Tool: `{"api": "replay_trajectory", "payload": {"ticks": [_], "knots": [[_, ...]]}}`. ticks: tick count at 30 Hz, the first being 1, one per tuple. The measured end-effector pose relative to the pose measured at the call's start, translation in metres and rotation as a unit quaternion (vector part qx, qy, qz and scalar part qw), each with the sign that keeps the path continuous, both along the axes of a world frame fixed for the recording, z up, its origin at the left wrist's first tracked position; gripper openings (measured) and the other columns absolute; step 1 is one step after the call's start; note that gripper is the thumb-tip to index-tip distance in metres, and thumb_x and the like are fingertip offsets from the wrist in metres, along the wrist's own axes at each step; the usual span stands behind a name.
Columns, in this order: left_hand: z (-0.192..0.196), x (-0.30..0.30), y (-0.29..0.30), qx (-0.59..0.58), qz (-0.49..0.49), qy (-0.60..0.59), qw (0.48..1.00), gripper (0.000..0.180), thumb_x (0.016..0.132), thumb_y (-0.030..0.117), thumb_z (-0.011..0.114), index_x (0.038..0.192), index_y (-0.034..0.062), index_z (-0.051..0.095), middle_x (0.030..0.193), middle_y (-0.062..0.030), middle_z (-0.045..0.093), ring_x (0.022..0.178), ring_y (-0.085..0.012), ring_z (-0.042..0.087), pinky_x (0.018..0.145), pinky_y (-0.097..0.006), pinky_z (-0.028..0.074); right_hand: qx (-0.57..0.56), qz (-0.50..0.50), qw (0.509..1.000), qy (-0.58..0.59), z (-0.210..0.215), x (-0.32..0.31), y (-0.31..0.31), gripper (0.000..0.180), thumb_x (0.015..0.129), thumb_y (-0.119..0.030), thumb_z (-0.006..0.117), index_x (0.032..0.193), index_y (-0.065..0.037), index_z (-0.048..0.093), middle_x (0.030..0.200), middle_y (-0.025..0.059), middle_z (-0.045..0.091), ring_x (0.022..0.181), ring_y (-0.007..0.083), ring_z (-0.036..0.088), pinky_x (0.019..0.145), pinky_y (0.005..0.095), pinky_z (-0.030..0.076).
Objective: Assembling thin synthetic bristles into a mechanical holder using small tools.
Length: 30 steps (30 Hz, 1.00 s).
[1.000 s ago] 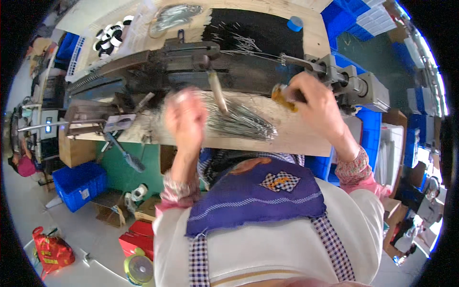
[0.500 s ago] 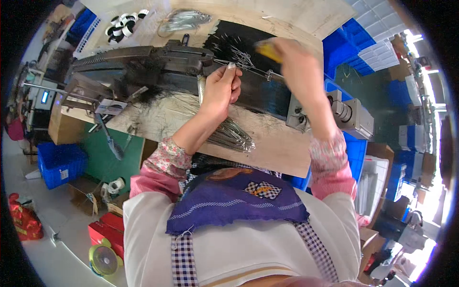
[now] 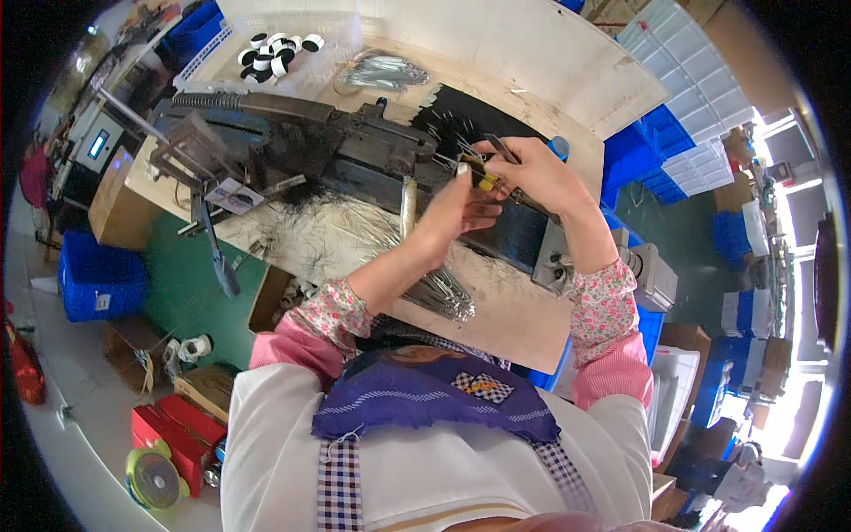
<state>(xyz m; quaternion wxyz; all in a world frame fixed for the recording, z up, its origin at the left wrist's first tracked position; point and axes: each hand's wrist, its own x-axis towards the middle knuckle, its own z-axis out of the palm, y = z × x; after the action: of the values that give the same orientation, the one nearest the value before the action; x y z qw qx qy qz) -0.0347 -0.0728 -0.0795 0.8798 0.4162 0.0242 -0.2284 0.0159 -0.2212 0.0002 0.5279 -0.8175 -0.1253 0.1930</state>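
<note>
In my right hand, fingers closed, is a small hand tool with yellow and dark parts; its exact kind is hard to make out. My left hand, its thumb tip wrapped in white, meets it from the left, fingers bent around something too small or hidden to name. Both hands are at the right end of a long dark metal machine. Below my left hand lies a bundle of thin metal wire pieces. Beyond the hands, more thin wires lie on a black sheet.
A clear plastic basket with black-and-white rings stands at the back left, beside a bag of wire pieces. Grey box-shaped equipment sits at the right table edge. Blue crates stand beyond. Dark bristle-like scraps litter the wooden table.
My right hand has swung down and left, bringing the yellow tool to my left hand. My left hand has moved slightly right. The whole view has shifted with my head.
</note>
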Motion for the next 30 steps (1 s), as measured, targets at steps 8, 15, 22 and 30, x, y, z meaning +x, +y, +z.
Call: {"api": "replay_trajectory", "payload": {"ticks": [8,15,22,30], "knots": [[0.022,0.009,0.016,-0.296,0.003,0.088,0.951,0.094,0.087,0.066,0.045,0.125,-0.017,0.027,0.126,-0.0237,0.043,0.127,-0.0329,0.041,0.109,-0.041,0.035,-0.352,-0.018,0.864,-0.361,0.023,-0.019,-0.009,0.029,0.089,-0.02,0.056,0.114,-0.006,0.064,0.116,0.0174,0.059,0.094,0.0301,0.058,0.08,0.039,0.05],[0.014,-0.001,0.016,-0.291,0.021,0.099,0.951,0.076,0.093,0.064,0.033,0.129,-0.0027,0.04,0.126,-0.0146,0.05,0.127,-0.0242,0.043,0.11,-0.036,0.032,-0.251,-0.019,0.839,-0.482,-0.004,-0.043,0.027,0.028,0.075,-0.006,0.064,0.103,-0.008,0.067,0.082,0.0102,0.058,0.08,0.0296,0.058,0.068,0.0405,0.045],[0.022,-0.01,0.019,-0.241,0.07,0.034,0.967,0.07,0.096,0.06,0.031,0.128,-0.0022,0.042,0.128,-0.0152,0.05,0.127,-0.0265,0.044,0.112,-0.039,0.029,-0.194,-0.026,0.906,-0.375,-0.005,-0.014,0.012,0.016,0.077,-0.016,0.067,0.091,-0.01,0.072,0.075,0.0054,0.061,0.075,0.0231,0.061,0.075,0.0355,0.04],[0.02,-0.006,0.027,-0.229,0.038,-0.002,0.973,0.072,0.096,0.059,0.033,0.134,-0.0018,0.036,0.135,-0.0142,0.044,0.129,-0.0247,0.04,0.113,-0.038,0.028,-0.228,0.007,0.879,-0.418,0.003,-0.015,0.01,0.016,0.077,-0.016,0.066,0.091,-0.013,0.073,0.075,0.0041,0.059,0.079,0.0216,0.06,0.082,0.0358,0.038]]}}
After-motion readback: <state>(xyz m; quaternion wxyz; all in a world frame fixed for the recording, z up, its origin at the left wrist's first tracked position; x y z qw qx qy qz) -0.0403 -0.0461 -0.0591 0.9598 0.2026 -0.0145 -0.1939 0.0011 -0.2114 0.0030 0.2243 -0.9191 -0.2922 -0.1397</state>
